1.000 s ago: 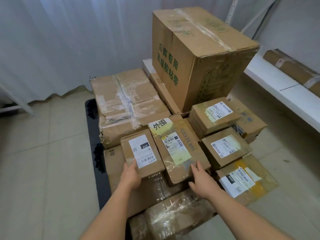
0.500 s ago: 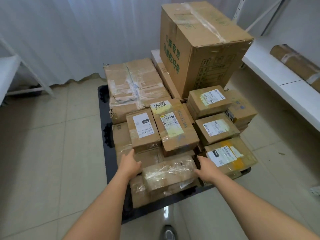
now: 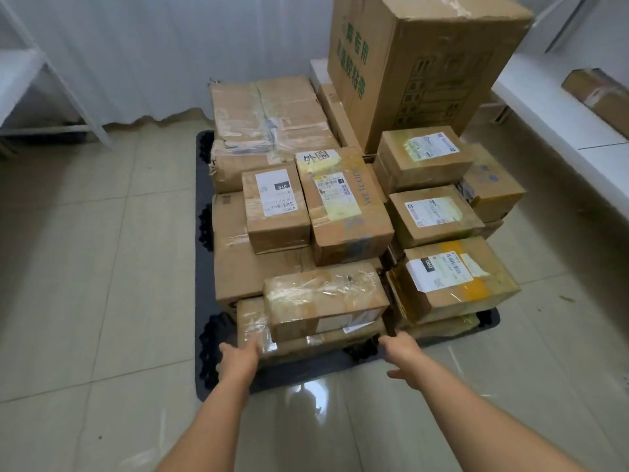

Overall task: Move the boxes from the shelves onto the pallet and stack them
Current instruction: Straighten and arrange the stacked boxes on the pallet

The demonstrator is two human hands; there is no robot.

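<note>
Pallet (image 3: 306, 376): dark, flat on the pale tiled floor (image 3: 102, 267), loaded nearly edge to edge with cardboard boxes.

Tall carton (image 3: 425, 63): largest item, green printed characters on its side, standing at the far right corner of the load, top cut off by the frame.

Wide taped box (image 3: 269, 120): far left of the pallet, crumpled tape across the lid, just beside the tall carton.

Low plain box (image 3: 235, 264): front left, bottom layer, carrying smaller parcels.

Box with yellow label (image 3: 343, 209): centre, on the second layer, handwritten slip at its far end.

Box with yellow tape (image 3: 452, 277): front right, white label marked 090.

Film-wrapped box (image 3: 323, 298): front centre, on a flatter wrapped parcel (image 3: 252, 325) at the pallet's near edge.

Box marked 010 (image 3: 275, 206): left of the yellow-label box, touching it.

Two labelled boxes (image 3: 432, 212) (image 3: 422, 158): right side, one behind the other.

White shelf (image 3: 558, 110): along the right wall, one long taped box (image 3: 599, 97) lying on it.

Left hand (image 3: 238, 357): fingers extended and resting against the flatter wrapped parcel's near left corner; no curl round it visible.

Right hand (image 3: 403, 352): just off the stack's near right corner, fingers loosely apart, holding nothing; contact with the boxes cannot be told.
</note>
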